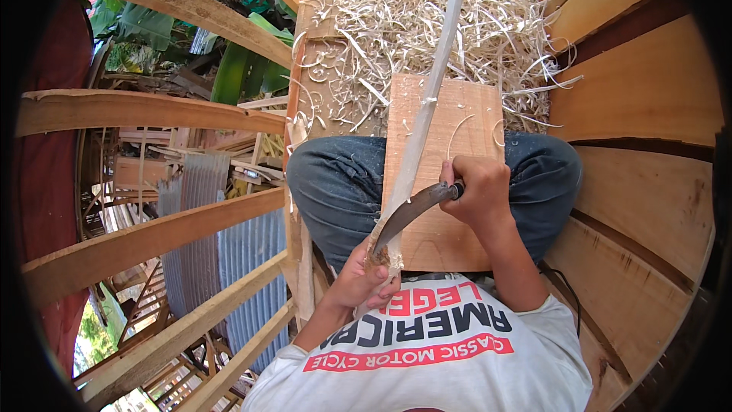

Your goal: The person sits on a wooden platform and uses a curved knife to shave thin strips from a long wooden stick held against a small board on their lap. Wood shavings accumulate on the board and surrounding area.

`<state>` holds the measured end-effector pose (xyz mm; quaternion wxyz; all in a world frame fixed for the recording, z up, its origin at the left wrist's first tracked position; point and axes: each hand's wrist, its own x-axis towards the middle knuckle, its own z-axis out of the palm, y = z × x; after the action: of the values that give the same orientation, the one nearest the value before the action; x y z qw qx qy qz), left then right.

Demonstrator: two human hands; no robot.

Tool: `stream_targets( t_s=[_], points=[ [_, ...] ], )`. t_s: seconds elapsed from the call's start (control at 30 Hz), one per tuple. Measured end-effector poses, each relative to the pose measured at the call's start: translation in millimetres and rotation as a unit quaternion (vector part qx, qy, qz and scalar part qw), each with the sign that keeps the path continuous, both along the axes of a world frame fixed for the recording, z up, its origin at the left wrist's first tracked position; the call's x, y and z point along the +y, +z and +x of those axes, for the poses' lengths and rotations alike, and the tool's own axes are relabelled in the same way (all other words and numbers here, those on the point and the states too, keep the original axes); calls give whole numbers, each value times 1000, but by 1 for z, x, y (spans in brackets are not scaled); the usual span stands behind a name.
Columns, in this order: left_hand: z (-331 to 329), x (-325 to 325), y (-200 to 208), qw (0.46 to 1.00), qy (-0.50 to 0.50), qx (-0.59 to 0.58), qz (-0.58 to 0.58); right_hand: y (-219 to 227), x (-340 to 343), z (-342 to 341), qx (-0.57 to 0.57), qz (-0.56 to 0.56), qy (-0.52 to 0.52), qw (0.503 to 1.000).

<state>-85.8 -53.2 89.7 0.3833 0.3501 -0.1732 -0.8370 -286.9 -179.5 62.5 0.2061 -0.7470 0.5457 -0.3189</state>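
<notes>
My left hand (364, 281) is closed around the near end of a long pale wooden stick (435, 84), which runs away from me up past the top edge of the view. In my right hand (482, 185) is the dark handle of a sickle-like curved knife, fingers wrapped round it. Its curved blade (412, 212) crosses over the stick, its far part close to my left hand. Whether the edge bites into the wood, I cannot tell. Beneath the stick, a flat wooden board (450, 240) lies across my lap, with a few thin curls of wood on it.
A thick heap of wood shavings (435, 15) covers the floor ahead. Wooden plank walling (640, 183) curves close by on my right. To my left stands a slatted wooden railing (160, 229), with corrugated sheets (255, 275), timber pieces and green leaves beyond it.
</notes>
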Motion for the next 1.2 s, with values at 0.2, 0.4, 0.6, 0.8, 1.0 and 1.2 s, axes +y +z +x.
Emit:
stream_targets(
  t_s=[0.2,0.4,0.6,0.8,1.0,1.2],
  points=[
    [-3,0,1,1000,-1,1,-12,-4,-12,-4,24,-40,-35,998],
    [-10,7,0,998,-45,49,-8,2,-43,-28,-24,-32,-155,987],
    [-8,9,-8,996,-25,81,20,-3,-66,-37,23,-17,-201,979],
    [-16,15,-3,997,-45,43,42,1,-119,-89,-84,68,-312,944],
    [-18,13,-3,998,-44,21,33,-14,-111,-97,-122,48,-284,950],
    [-11,7,-2,997,-8,-62,43,-26,-52,-53,-85,63,-183,977]
  ],
)
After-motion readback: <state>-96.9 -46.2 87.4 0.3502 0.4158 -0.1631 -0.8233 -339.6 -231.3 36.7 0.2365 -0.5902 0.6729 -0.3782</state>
